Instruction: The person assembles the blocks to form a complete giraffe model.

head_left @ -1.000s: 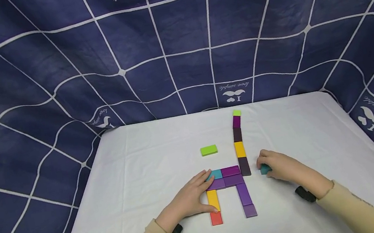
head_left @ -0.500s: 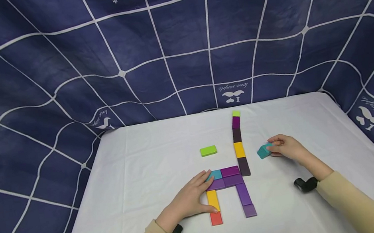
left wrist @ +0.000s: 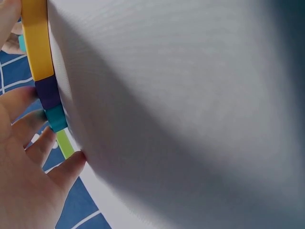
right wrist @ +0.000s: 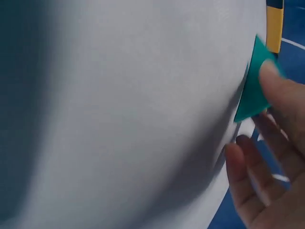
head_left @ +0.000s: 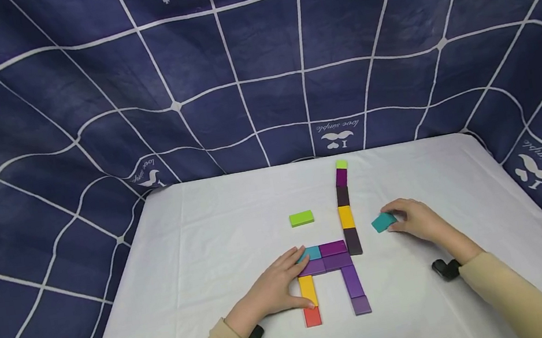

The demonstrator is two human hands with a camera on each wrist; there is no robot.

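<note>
My right hand pinches a teal block between thumb and fingers, to the right of a column of blocks. In the right wrist view the teal block shows a triangular face, close to the cloth. My left hand lies with spread fingers at the left side of a flat block figure. Its fingertips touch a light blue block and a purple block, and its thumb rests by a yellow block. Below the yellow one lies a red block.
A lone lime green block lies behind the figure. The column has dark blocks, a yellow block and a small lime tip. Purple blocks form the right leg. A white cloth covers the table; a blue curtain hangs behind.
My right hand has carried the teal block away from me and slightly to the right, then turned it a little. The left hand keeps its place on the figure.
</note>
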